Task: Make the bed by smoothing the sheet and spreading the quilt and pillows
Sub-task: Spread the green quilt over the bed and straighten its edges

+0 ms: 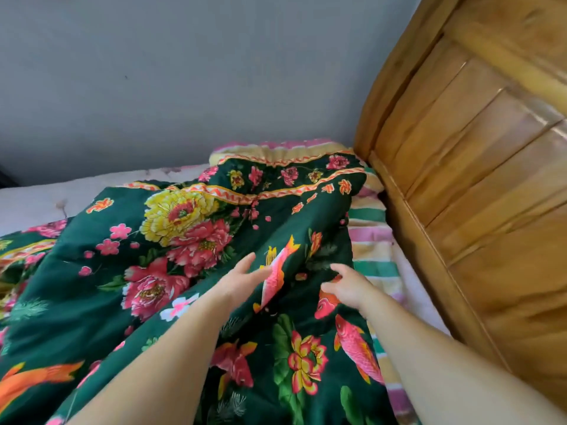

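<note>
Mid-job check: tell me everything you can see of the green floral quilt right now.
The quilt is dark green, printed with pink and yellow peonies, lotus flowers and pink and orange fish, with an orange zigzag border band near its far edge. It looks like padded cotton. It lies rumpled and ridged, not spread flat, over a striped underlay beside the wooden headboard. The left hand rests open on a raised fold; the right hand curls on the fabric beside it.

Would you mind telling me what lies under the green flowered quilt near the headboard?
Beside the wooden headboard, a striped blanket shows from under the green quilt, and a pale sheet lies beyond it. Whatever is beneath the quilt's middle is covered.
</note>
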`<state>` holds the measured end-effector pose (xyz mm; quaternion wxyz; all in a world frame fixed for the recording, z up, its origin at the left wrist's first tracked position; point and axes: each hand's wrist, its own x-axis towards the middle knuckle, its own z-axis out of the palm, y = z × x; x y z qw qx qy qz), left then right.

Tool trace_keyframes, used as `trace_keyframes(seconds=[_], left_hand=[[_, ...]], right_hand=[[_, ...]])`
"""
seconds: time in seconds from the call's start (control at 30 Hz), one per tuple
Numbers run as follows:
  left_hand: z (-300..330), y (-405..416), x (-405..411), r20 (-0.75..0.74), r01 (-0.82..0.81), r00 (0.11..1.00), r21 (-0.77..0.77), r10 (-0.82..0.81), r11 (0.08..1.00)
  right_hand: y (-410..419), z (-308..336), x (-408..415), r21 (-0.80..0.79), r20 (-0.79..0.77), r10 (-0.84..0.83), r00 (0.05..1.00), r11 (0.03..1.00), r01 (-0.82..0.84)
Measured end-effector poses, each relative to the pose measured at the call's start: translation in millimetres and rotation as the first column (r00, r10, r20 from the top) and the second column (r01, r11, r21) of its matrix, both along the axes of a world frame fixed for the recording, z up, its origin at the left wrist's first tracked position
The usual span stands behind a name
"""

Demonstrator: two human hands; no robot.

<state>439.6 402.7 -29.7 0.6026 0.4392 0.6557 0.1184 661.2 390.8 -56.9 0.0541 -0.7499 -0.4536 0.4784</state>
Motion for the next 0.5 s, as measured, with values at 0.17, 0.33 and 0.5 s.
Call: trace_keyframes(seconds=[0.17,0.33,0.5], left_hand=[[-59,-10,14,-0.334,0.406,0.849,-0.083,-0.409,0.910],[-113,-6,30,-0.604,0.543,0.584,-0.206,-0.542,0.814],[-141,28,29,-0.716,0.560,0.474,-0.204,-0.512,0.803]], right_hand=[[-23,-61,10,-0.177,0.184,0.188,0.965,0.972,-0.155],[-26,-110,7,-0.286,0.214,0.245,0.946,0.941,-0.180],[-9,-129,-9,-0.393,0.307,0.300,0.903,0.904,-0.167]])
